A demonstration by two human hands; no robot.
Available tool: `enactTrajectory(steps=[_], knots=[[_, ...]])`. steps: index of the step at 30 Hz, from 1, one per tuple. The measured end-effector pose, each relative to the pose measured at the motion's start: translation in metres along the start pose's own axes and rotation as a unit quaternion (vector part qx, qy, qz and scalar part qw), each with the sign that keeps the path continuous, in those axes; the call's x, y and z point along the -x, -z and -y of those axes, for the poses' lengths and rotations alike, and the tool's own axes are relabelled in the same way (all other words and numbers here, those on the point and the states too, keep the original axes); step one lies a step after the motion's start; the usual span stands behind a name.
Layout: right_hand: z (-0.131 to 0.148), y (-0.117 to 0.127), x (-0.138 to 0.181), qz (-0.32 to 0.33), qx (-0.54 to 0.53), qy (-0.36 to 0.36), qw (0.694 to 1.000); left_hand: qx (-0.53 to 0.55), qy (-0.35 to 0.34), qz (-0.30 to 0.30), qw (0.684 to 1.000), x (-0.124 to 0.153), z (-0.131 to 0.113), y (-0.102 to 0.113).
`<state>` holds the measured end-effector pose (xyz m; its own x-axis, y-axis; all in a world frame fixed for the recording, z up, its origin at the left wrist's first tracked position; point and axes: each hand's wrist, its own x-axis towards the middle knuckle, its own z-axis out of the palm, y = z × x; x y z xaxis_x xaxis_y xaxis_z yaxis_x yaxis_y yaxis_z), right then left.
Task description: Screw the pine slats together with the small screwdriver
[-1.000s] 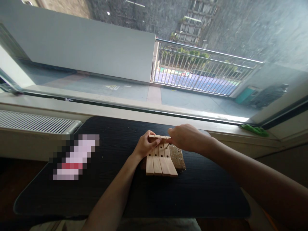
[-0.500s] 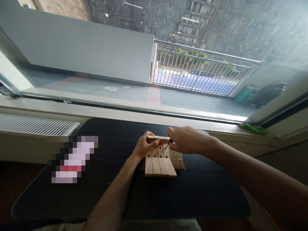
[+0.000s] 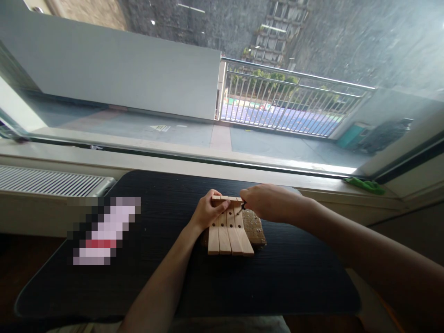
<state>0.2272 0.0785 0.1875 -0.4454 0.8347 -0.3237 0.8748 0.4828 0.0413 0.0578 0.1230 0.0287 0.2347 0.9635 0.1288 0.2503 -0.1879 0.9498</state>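
Observation:
A pale wooden slatted piece [image 3: 231, 238], several slats side by side with rows of dark holes, rests on a brown, rough-textured block [image 3: 255, 229]. My left hand [image 3: 207, 210] is closed around its far left edge, thumb lying over the slats. In my right hand [image 3: 265, 202] is a screwdriver [image 3: 243, 206] with a dark handle, mostly hidden by the fingers. Its thin metal shaft slants down to the left, and the tip meets the right-hand slats near a hole. Whether a screw sits under the tip is too small to tell.
The black table [image 3: 270, 282] stands against a window sill [image 3: 180, 167]. A blurred-out pinkish-white item [image 3: 107, 231] lies at its left. Beyond the left corner is a white radiator [image 3: 52, 180]. A green cloth [image 3: 364, 185] lies on the sill at right.
My right hand has turned slightly around the screwdriver, its back dipping a little and the knuckles shifting. My left hand and the wooden piece stay in place.

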Motion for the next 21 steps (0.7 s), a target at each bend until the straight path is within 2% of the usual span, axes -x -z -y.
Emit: enactTrajectory(steps=[21], knots=[[0.0,-0.001,-0.02,0.035,0.035,-0.014,0.999,0.004,-0.002,0.006,1.0,-0.001,0.003,0.0]])
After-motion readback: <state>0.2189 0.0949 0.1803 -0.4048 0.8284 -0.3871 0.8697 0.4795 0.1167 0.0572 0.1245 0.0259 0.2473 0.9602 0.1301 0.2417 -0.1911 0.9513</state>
